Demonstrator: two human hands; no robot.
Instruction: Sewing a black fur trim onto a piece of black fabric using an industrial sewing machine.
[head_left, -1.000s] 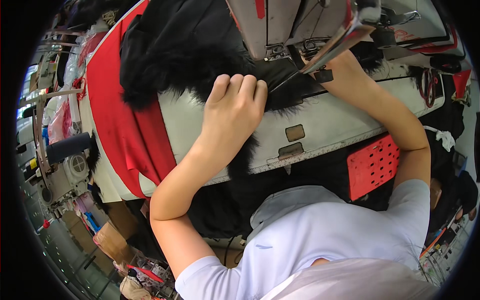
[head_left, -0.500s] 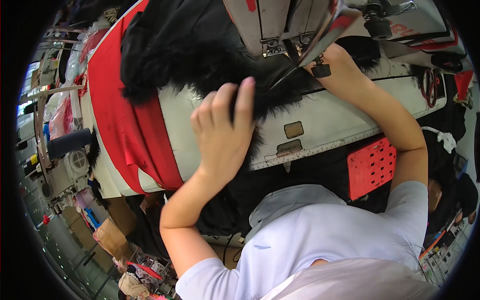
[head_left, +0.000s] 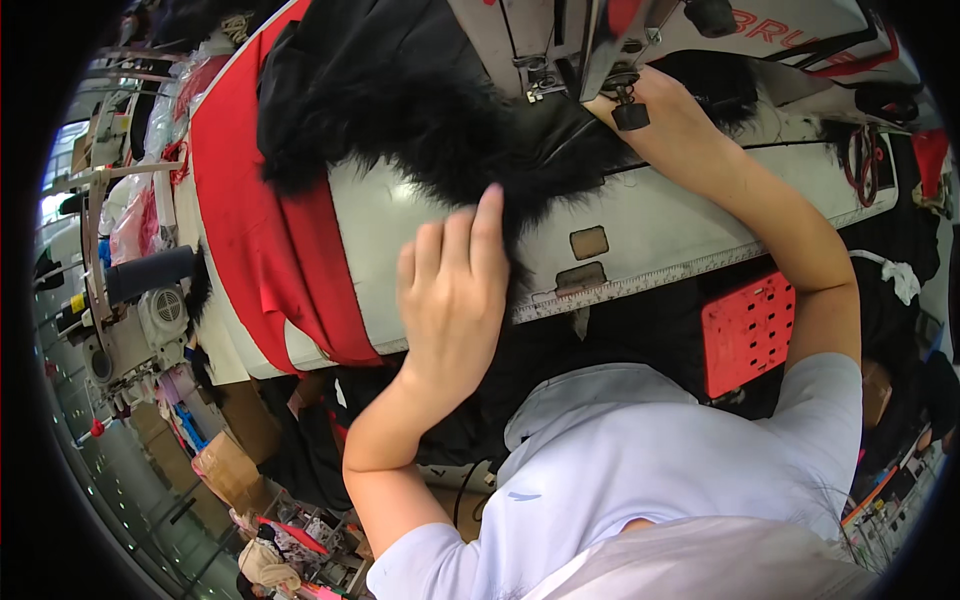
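Observation:
A black garment piece [head_left: 390, 45] with a fluffy fur trim [head_left: 440, 125] lies on the white bed of a sewing machine [head_left: 530, 80], reaching under its head. Over the near edge of the fur is my left hand [head_left: 455, 300], fingers stretched out and its thumb out of sight. Whether it touches the fur is hard to tell. My right hand [head_left: 665, 115] reaches in beside the needle area, close to the black cloth. A black knob and metal parts cover its fingertips, so their grip is hidden.
Red cloth [head_left: 265, 230] drapes over the bed's left side. A ruler strip [head_left: 650, 275] runs along the near edge, with a red perforated plate [head_left: 745, 335] below it. At left stand a motor unit [head_left: 163, 312] and a cardboard box [head_left: 232, 470].
My left hand has drawn back toward me over the fur, its fingers straighter. My right hand stays beside the needle area. The whole view has shifted slightly.

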